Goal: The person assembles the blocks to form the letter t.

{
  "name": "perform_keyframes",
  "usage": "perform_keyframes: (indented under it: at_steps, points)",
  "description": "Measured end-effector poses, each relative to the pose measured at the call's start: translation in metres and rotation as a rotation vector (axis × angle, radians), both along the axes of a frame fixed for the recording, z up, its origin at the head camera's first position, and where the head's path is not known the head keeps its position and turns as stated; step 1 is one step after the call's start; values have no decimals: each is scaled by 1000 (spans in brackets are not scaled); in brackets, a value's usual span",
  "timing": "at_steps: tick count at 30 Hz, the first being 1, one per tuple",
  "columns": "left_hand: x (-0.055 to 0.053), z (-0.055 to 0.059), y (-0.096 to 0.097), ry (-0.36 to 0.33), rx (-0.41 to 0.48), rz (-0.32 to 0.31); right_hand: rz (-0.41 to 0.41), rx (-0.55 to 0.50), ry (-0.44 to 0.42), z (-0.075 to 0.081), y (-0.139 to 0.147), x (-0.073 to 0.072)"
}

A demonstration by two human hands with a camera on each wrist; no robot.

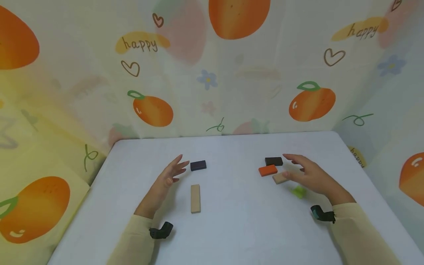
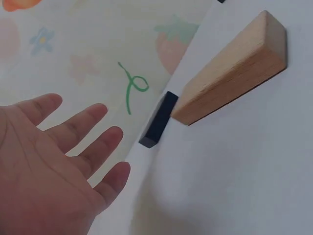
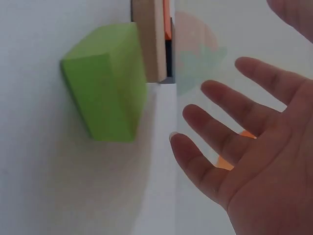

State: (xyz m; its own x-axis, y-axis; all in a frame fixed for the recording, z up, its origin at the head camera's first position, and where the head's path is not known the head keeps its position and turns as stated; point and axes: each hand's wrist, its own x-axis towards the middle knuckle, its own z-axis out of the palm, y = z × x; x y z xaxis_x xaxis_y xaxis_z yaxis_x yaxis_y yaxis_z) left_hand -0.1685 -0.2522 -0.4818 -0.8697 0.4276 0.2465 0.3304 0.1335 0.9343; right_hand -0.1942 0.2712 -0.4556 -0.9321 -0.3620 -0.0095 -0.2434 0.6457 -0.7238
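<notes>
My left hand (image 1: 164,179) hovers over the table's left part with fingers spread and nothing in them. Just right of its fingertips lies a black block (image 1: 198,165); nearer to me is a long plain wooden block (image 1: 195,198), large in the left wrist view. My right hand (image 1: 309,175), also spread and holding nothing, is over the right part, beside a small group: a black block (image 1: 273,161), an orange block (image 1: 267,170), a plain wooden block (image 1: 279,178) partly hidden by the thumb, and a green block (image 3: 105,83) below the palm.
The blocks lie on a white table (image 1: 232,228) whose far edge meets a curtain (image 1: 245,92) printed with oranges and hearts. A dark wrist camera (image 1: 161,230) sits at the left sleeve and another wrist camera (image 1: 322,214) at the right.
</notes>
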Motion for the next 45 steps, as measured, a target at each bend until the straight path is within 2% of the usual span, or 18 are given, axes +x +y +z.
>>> perform_keyframes:
  at_steps: [4,7,10,13,17,20,23,25,29,36,45]
  points:
    - [-1,-13,2,-27,-1,-30,-15,-63,-19,-15,3,0]
    - [2,-22,2,-33,-19,-59,-30,-101,-38,-27,5,0]
    - [6,-27,3,-33,-36,-73,-50,-124,-46,-37,8,0]
    - [8,-28,4,-72,-84,-50,-83,-145,-80,-45,11,0]
    - [11,-24,7,-163,-217,4,-98,-162,-100,-51,11,-1]
    - [12,-22,10,-137,-353,-4,-84,-161,-68,-53,10,-2]
    - [11,-22,12,-59,-469,-40,-72,-157,-41,-53,9,-2]
    - [12,-23,14,-28,-523,-57,-69,-151,-33,-53,9,-2]
    - [13,-23,17,-22,-591,-62,-67,-136,-22,-53,10,-2]
    - [15,-22,21,-39,-616,-1,-29,-112,2,-55,9,-3]
    - [15,-22,25,-29,-559,50,-27,-77,42,-55,7,-4]
